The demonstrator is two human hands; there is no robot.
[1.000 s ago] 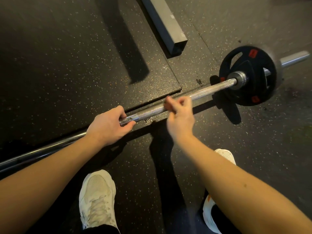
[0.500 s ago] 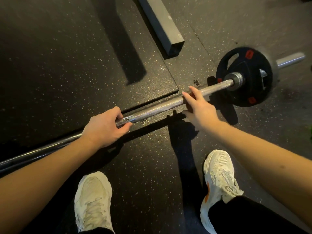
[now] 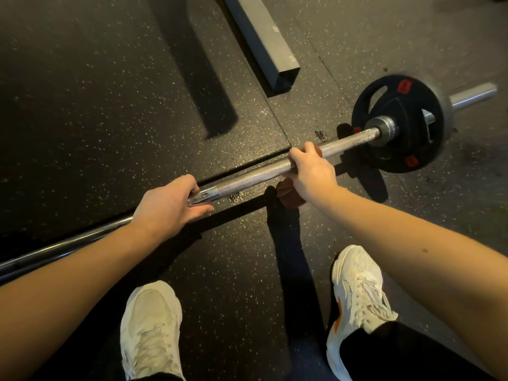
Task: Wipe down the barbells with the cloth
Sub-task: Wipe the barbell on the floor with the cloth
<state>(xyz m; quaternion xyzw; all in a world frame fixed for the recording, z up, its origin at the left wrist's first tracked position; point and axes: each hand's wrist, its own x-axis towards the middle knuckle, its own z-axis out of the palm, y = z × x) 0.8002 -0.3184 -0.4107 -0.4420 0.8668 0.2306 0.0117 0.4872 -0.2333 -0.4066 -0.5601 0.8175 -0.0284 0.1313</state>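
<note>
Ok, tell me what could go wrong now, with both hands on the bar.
1. The left hand and right hand grip the bar; if it slips or rolls, it could land on the right shoe close by.
2. No collar shows outside the plate; if the bar tilts, the plate may slide along the sleeve.

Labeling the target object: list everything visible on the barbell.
The barbell is a long steel-looking bar, knurled between the hands, smooth toward its left end, which runs out of frame. One black weight plate with red marks sits on the right sleeve behind a metal collar. It runs diagonally over the rubber floor. The left hand and right hand both grip the shaft; a brownish patch shows beneath the right.
</note>
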